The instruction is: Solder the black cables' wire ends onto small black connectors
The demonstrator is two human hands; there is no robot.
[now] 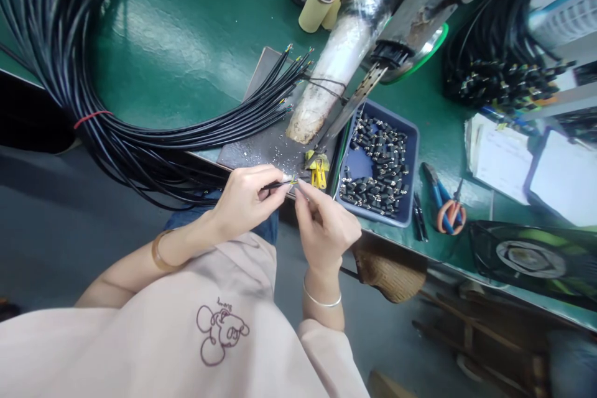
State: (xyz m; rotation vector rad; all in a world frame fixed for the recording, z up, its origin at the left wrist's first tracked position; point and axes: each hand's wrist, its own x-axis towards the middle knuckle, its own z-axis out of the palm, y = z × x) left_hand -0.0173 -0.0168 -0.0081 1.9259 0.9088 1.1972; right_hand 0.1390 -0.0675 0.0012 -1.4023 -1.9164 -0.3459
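Observation:
Over the table's front edge, my left hand (pixel 252 196) pinches a black cable (pixel 275 185) near its stripped end. Small coloured wires (pixel 293 181) stick out there. My right hand (pixel 326 221) is closed, with thumb and forefinger meeting at these wire tips; the fingers partly hide them. Just beyond my fingertips is a yellow clamp-like holder (pixel 318 172), beneath the tip of a soldering iron (pixel 361 90). A bundle of black cables (pixel 196 130) curves in from the left, its stripped ends fanned over a dark board (pixel 247 152).
A blue tray (pixel 415 168) of small black connectors (pixel 392 155) stands right of the holder. Beyond it lie orange-handled scissors (pixel 451 214) and blue-handled cutters (pixel 433 183). A foil-wrapped duct (pixel 331 62) hangs low over the board. Papers (pixel 499 152) and more cables (pixel 499 56) are at the right.

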